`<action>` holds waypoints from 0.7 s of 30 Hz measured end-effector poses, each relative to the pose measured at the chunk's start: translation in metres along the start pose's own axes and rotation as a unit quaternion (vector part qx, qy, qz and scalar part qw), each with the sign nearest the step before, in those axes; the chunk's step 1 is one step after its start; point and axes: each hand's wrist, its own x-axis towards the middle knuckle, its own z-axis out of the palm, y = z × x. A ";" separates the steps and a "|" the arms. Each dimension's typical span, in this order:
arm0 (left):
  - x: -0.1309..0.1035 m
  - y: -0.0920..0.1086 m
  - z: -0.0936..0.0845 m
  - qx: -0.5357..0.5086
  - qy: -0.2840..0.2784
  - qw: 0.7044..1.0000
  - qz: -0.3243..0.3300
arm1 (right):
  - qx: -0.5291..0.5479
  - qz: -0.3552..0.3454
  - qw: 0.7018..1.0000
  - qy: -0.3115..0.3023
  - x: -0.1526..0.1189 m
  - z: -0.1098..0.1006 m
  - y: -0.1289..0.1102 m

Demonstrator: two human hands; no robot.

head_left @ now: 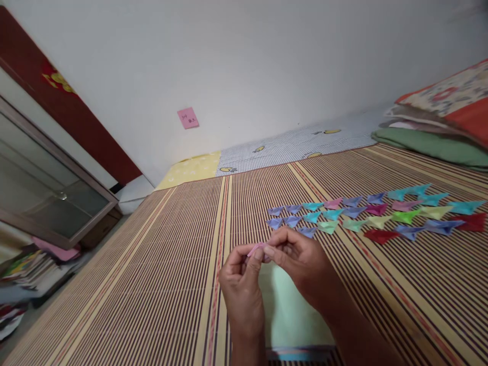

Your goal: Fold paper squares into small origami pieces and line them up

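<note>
A small piece of folded pink paper [256,248] is pinched between both hands near the middle of the view. My left hand [244,269] grips its left side between thumb and fingers. The thumb and index finger of my right hand [295,259] close on its right side. Beneath the hands lies a pale green sheet [285,305] on the striped mat [171,274]. Beyond and to the right, several folded paper boats in many colours stand in rows, among them a bright green one [407,217] and a dark red one [381,236].
Folded bedding and a patterned pillow [450,96] are stacked at the back right. A pink note [188,118] is on the wall. A glass-fronted cabinet [49,178] stands at the left, with a stack of books [32,269] below it.
</note>
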 end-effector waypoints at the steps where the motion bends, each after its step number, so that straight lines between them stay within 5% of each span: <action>1: 0.000 0.000 -0.001 -0.001 -0.003 1.000 0.001 | -0.001 -0.016 1.000 -0.007 0.000 0.000 0.000; 5: 0.001 0.001 0.003 -0.027 -0.015 0.999 -0.023 | -0.022 -0.066 0.998 0.009 0.001 -0.002 -0.003; 11: 0.003 0.004 0.009 -0.114 -0.027 0.988 -0.100 | 0.012 0.000 0.999 0.033 0.004 -0.008 0.000; 15: 0.004 0.009 0.001 0.001 -0.051 0.998 -0.038 | -0.020 0.022 1.000 0.000 0.004 -0.016 0.001; 18: 0.003 0.016 -0.005 0.115 -0.106 0.988 0.005 | -0.124 -0.026 0.992 -0.015 0.004 -0.021 -0.006; 21: 0.002 0.019 -0.006 0.123 -0.114 0.986 0.009 | -0.145 -0.037 0.988 -0.039 0.004 -0.024 -0.010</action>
